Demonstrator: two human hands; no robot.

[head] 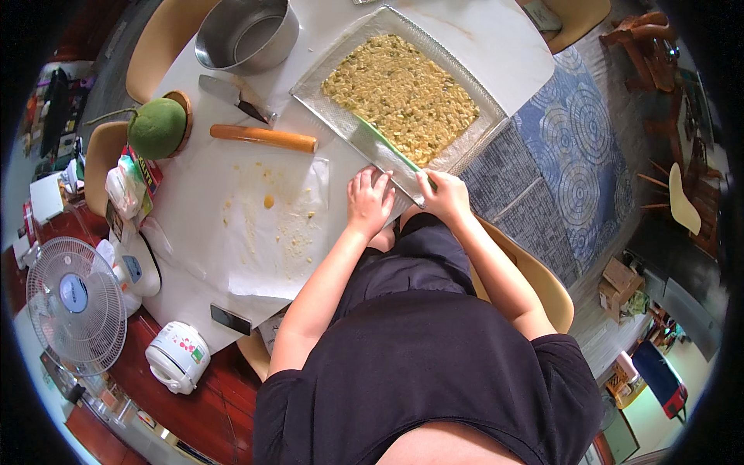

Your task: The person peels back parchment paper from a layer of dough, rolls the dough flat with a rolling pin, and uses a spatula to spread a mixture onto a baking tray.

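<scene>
My right hand (444, 193) grips the near end of a long, thin green tool (386, 141), perhaps a knife or scraper. The tool runs along the near-left side of a flat yellow slab of nuts or seeds (401, 96). Beneath the slab lies a shallow metal mesh tray (354, 131), lined with translucent sheeting. Fingers apart, my left hand (369, 200) rests at the tray's near-left rim. To its left, a sheet of baking paper (273, 244) carries greasy smears and loose crumbs.
Beyond the paper are a wooden rolling pin (264, 138), a broad-bladed knife (235, 96) and a deep metal pot (250, 38). A green round fruit (157, 129) sits left. A phone (231, 319), rice cooker (177, 357) and fan (75, 305) stand nearer. A chair (523, 273) is behind me.
</scene>
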